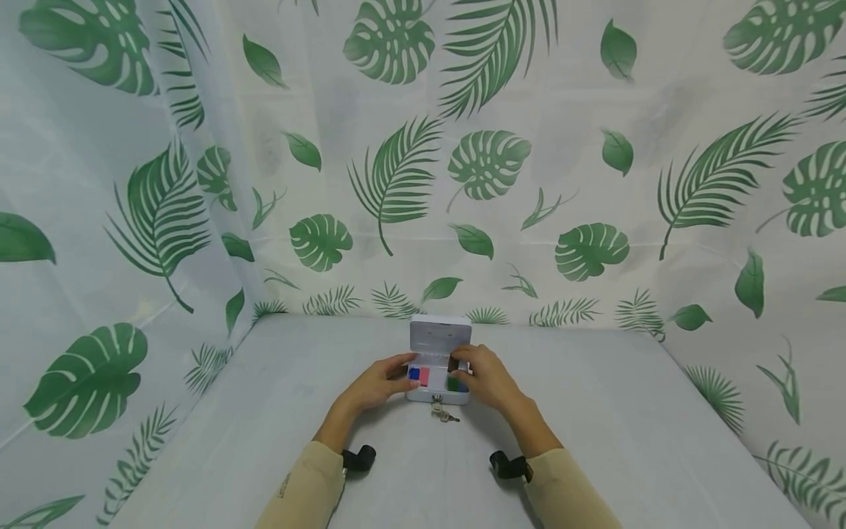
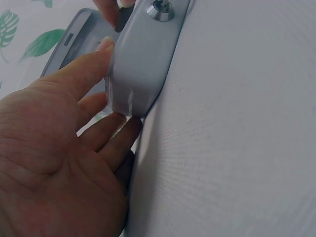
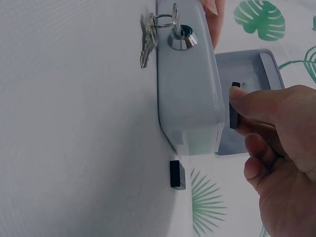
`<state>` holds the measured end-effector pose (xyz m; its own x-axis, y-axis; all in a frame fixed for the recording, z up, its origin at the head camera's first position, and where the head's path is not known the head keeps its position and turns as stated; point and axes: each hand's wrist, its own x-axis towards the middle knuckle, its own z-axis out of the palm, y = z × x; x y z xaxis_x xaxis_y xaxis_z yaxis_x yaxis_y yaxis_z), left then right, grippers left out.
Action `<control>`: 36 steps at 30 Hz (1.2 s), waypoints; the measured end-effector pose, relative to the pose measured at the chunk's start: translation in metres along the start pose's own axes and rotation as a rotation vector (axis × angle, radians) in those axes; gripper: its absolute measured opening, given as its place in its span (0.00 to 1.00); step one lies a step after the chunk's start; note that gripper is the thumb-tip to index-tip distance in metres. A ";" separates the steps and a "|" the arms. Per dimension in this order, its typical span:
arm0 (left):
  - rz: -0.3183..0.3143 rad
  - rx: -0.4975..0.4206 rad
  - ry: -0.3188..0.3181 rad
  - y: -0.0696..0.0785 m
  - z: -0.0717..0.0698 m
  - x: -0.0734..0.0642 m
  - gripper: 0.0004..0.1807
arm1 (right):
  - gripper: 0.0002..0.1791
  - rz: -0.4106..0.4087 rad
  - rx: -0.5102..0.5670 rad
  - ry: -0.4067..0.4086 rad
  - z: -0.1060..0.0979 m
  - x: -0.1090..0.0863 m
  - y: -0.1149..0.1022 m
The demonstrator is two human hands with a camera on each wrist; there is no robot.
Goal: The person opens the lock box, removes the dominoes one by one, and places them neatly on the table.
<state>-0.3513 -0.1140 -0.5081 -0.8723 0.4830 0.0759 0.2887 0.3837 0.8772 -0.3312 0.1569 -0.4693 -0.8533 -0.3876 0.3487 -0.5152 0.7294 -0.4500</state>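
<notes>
A small grey-white cash box stands with its lid raised. Blue and pink pieces show inside at the left, and a green piece at the right. My left hand holds the box's left side, its thumb at the rim and fingers against the outer wall. Over the right part of the box, my right hand pinches a thin dark block between thumb and fingers. Part of the interior is hidden behind that hand.
Keys on a ring hang from the front lock. Another small dark block lies on the white tabletop beside the box's right end. A leaf-patterned curtain encloses the back and sides of the table.
</notes>
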 end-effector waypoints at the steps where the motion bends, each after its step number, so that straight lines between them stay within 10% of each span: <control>1: -0.002 0.000 -0.001 0.000 0.000 0.000 0.38 | 0.16 0.003 -0.003 -0.003 0.000 0.000 0.000; 36: -0.014 0.001 0.002 0.006 0.001 -0.004 0.38 | 0.13 0.013 -0.021 -0.037 -0.020 -0.012 0.028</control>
<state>-0.3459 -0.1134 -0.5037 -0.8771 0.4760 0.0640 0.2766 0.3915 0.8776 -0.3337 0.1932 -0.4695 -0.8625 -0.3981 0.3123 -0.5026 0.7460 -0.4369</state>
